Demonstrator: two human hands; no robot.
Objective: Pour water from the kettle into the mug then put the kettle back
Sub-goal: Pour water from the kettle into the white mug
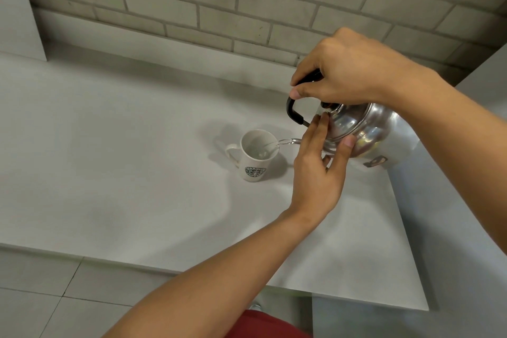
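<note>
A shiny steel kettle [365, 129] with a black handle hangs tilted to the left above the counter. My right hand [348, 74] grips its handle from above. My left hand [321, 167] presses against the lid and front of the kettle, fingers spread on the metal. A thin stream of water [284, 142] runs from the spout into a white mug [256, 156] with a green round logo. The mug stands upright on the counter, its handle pointing left, just left of my left hand.
The pale grey counter [123, 145] runs back to a grey brick wall [219, 3]. Its front edge drops to a tiled floor [41, 296]. A higher grey surface [466, 228] rises at the right, with a small metal latch [375, 161] under the kettle.
</note>
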